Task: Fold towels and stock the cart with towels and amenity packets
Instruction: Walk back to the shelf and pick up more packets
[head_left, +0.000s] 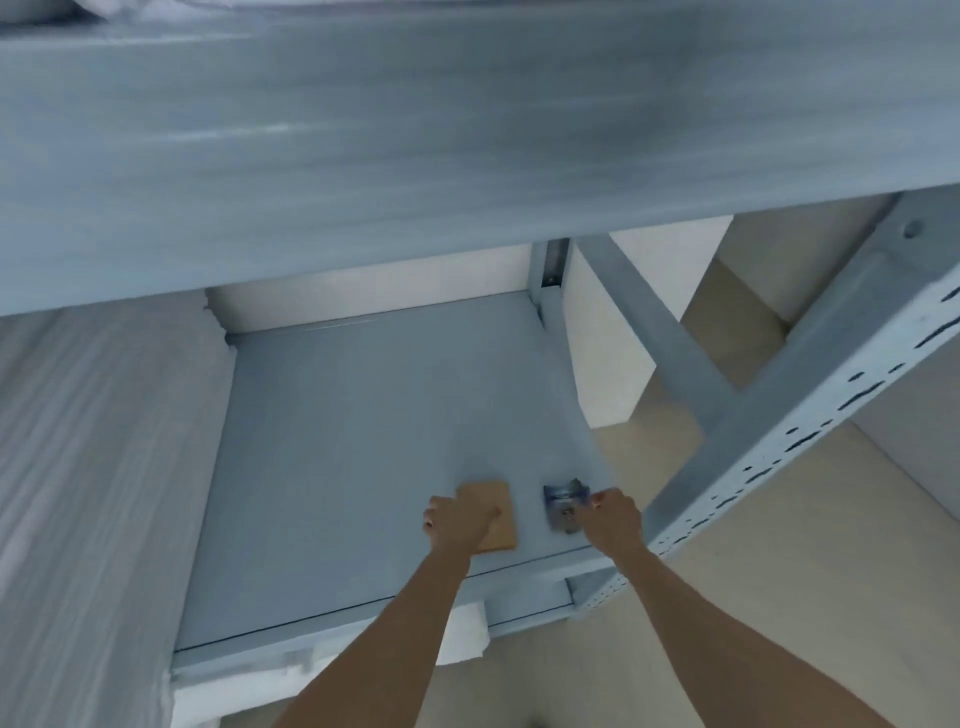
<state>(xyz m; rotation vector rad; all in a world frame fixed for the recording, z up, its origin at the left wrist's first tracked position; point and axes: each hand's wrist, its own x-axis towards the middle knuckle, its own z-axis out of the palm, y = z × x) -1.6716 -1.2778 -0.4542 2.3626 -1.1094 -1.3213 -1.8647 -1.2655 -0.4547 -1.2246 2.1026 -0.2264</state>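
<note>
In the head view, both bare arms are reaching forward and down onto a pale blue-grey metal shelf (363, 441) of the cart. The left hand (460, 522) is lying on a tan packet (501, 512), a flat brownish rectangle resting on the shelf near its front edge; the fingers are curling over the packet's near left corner, so this grip is grasping the tan packet. Just to the right, apart from it, a silvery-blue packet (563, 506) is lying on the same shelf close to the right edge. The right hand (613, 519) is touching that packet's right side, with the fingers closing on its edge; this grip is grasping the silvery-blue packet, though blur is hiding the exact finger positions.

A stack of white towels (98, 467) is filling the left part of the shelf, well apart from the two packets. Above, a broad upper shelf (415, 145) is crossing the frame, streaked by motion blur. At the right, a perforated upright post (810, 415) is running diagonally, joined by a plain crossbar (654, 332). Beige floor (779, 597) is showing beyond the post, and a white fold of cloth (465, 636) is showing just under the shelf's front lip.
</note>
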